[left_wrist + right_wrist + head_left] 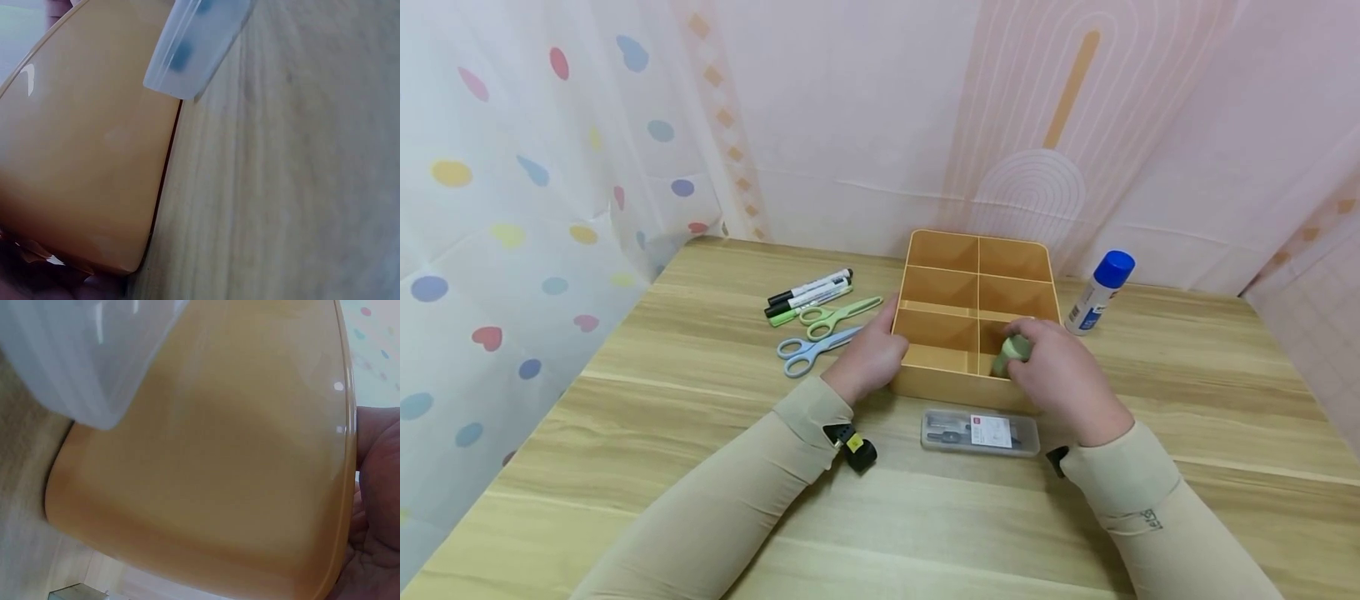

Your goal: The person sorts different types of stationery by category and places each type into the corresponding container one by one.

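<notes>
Here, organizer [953,386], fingers [1024,326] gripping green object [1016,347]

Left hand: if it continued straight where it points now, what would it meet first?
Probably the orange organizer: the left hand appears to touch its left side, though depth is unclear.

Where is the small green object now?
In the head view, right of centre, the right hand holds the green object in the mouth of the front-right compartment of the box.

Wood-grain table [917,533]; pale pink patterned backdrop [850,100] behind; white cloth [490,283] at left, coloured dots [451,173]; soft light.
</notes>
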Tool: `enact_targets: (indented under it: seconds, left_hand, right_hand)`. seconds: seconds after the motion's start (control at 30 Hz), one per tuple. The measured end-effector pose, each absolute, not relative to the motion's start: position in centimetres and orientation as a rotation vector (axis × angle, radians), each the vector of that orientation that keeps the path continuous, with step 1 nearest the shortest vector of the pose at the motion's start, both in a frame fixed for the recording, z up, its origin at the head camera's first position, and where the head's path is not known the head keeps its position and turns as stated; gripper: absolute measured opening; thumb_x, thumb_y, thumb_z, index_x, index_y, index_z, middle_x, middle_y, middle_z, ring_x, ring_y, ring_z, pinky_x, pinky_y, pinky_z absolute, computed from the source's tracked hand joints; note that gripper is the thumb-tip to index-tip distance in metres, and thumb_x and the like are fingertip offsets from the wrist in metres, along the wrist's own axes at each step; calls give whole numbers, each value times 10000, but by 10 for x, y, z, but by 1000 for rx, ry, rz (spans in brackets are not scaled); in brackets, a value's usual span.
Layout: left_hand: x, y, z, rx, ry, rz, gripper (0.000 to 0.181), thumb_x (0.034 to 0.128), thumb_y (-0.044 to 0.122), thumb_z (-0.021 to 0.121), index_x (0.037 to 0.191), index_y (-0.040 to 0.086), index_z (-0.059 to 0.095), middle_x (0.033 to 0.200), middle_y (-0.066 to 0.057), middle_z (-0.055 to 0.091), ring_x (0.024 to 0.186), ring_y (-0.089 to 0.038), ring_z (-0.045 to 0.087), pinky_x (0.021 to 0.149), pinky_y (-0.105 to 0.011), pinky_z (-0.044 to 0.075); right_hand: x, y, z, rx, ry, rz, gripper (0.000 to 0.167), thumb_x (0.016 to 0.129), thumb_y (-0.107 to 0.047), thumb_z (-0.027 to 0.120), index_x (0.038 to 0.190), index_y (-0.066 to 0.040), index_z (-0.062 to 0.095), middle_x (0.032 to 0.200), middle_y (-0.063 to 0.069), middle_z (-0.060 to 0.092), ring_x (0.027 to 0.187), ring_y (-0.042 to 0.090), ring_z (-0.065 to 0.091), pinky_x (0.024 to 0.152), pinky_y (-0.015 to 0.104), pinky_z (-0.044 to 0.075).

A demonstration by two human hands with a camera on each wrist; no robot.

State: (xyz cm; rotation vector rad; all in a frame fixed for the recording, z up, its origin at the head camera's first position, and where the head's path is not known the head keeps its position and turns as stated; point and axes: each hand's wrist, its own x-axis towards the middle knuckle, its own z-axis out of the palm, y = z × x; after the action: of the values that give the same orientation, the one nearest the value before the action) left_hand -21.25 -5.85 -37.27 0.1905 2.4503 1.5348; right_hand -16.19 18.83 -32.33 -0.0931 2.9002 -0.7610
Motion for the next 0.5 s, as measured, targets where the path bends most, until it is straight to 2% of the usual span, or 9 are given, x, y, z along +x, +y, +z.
enact_targets:
  seconds: [0.33, 0.5]
  left_hand:
    - [-213, -58, -374, 188, 2447, 1541, 847, 935, 59, 405, 1704, 314, 159, 1720, -23, 337, 1531, -282, 392, 1288, -550, 257]
    - [-212, -57, -372, 179, 2445, 1538, 844, 942, 64, 405, 1706, 310, 144, 1730, -14, 314, 1543, -280, 375, 1292, -550, 248]
  right_hand:
    - [-168, 186, -322, -122, 2871, -673, 419, 994, -127, 599, 1409, -74, 624, 1231, 187, 631, 869, 274, 588, 655, 304, 482]
    - [-172, 186, -319, -142, 2840, -615, 437, 997, -125, 590, 1429, -63, 612, 1222, 183, 655, 879, 274, 597, 678, 315, 477]
